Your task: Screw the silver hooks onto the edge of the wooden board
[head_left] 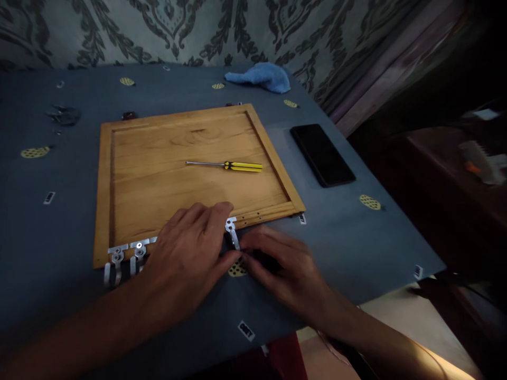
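A framed wooden board (186,142) lies on the cloth-covered surface, with silver metal double hooks (118,257) fixed along its near edge. My left hand (190,248) is closed over that near edge, fingers on top and thumb below, covering the middle of the hook row. Just right of it, another metal hook (233,235) sticks out from the edge. My right hand (283,264) pinches at the tip of this hook with thumb and forefinger; its other fingers are curled under. On the board's panel rests a screwdriver (242,167) with a yellow and black handle.
A black phone (322,154) lies right of the board. At the back is a crumpled blue cloth (261,76). Small dark metal pieces (65,115) lie at the far left. The blue tablecloth (336,243) ends at the right, beside a dark piece of furniture (443,158).
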A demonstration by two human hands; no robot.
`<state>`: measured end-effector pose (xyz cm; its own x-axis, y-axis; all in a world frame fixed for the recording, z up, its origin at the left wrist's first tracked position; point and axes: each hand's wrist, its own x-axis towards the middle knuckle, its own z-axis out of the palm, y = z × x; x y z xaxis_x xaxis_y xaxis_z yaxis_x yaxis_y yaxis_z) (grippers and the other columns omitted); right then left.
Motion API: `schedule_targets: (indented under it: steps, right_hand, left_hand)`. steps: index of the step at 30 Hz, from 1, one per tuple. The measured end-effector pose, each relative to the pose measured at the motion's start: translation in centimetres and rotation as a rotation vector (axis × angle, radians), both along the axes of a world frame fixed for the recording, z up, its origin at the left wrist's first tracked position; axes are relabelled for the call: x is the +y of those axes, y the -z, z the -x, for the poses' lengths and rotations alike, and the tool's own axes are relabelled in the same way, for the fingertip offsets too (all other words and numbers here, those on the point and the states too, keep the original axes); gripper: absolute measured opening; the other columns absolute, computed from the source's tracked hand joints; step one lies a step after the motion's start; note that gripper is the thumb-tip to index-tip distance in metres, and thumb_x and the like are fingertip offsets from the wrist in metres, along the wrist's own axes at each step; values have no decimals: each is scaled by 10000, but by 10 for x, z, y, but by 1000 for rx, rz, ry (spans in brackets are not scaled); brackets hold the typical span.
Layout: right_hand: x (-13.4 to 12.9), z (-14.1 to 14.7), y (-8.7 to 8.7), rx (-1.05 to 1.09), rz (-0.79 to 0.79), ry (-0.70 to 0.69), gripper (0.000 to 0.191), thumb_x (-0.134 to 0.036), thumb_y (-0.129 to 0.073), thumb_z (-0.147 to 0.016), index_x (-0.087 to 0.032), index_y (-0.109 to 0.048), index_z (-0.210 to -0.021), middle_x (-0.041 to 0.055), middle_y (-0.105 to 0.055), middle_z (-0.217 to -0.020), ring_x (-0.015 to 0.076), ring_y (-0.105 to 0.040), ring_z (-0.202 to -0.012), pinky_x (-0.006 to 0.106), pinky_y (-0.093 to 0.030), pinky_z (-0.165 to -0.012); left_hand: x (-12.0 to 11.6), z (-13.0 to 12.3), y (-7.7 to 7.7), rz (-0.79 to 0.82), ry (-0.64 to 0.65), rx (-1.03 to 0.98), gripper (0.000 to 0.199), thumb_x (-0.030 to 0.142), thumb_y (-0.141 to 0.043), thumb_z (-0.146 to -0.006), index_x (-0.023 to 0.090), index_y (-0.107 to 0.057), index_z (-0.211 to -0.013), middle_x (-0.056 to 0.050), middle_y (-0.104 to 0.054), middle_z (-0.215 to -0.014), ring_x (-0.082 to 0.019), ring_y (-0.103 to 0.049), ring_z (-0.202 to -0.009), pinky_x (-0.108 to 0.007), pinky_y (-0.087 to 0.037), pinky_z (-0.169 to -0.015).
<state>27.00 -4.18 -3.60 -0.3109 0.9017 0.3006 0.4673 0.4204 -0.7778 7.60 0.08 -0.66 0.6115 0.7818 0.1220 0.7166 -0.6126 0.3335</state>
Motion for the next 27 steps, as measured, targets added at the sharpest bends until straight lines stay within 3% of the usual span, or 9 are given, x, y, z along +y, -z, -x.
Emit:
schedule_targets:
  steps: [6, 11, 20, 27]
  right_hand:
    - [1, -6, 0, -174, -220, 43, 204, -85, -582, -935, -168, -646, -1110, 85, -729, -1026, 172, -712, -941, 333, -629, -826]
    - [5, -12, 2, -310, -328, -24, 303, -79, -601, -931, -86, -625, -1233, 170, -714, -1219, 198, -703, -1122, 338, -612, -968]
    - [6, -16, 2, -381, -323, -82, 320, -85, -552, -958, -94, -623, -1269, 184, -698, -1285, 235, -713, -1131, 416, -644, -932]
    - [6, -15, 3, -424, -353, -110, 317, -91, -512, -974, -102, -646, -1260, 171, -707, -1277, 245, -726, -1053, 408, -658, -843]
  left_hand:
    - [-2, -1, 1, -5, -18, -24, 432, 254, -646, -877, 218, -393, -1226, -81, -687, -1087, -296, -649, -996, -442, -531, -827]
    - [-2, -2, 1, -20, -19, -41, 450, 239, -677, -853, 202, -395, -1201, -84, -689, -1056, -297, -651, -971, -448, -542, -809]
    - [-3, -3, 1, -8, -26, -65, 479, 224, -698, -834, 199, -395, -1205, -79, -688, -1051, -292, -653, -978, -441, -546, -808]
    - [-3, -4, 1, 5, -27, -60, 455, 218, -674, -843, 210, -390, -1198, -75, -688, -1045, -290, -654, -972, -442, -545, -809]
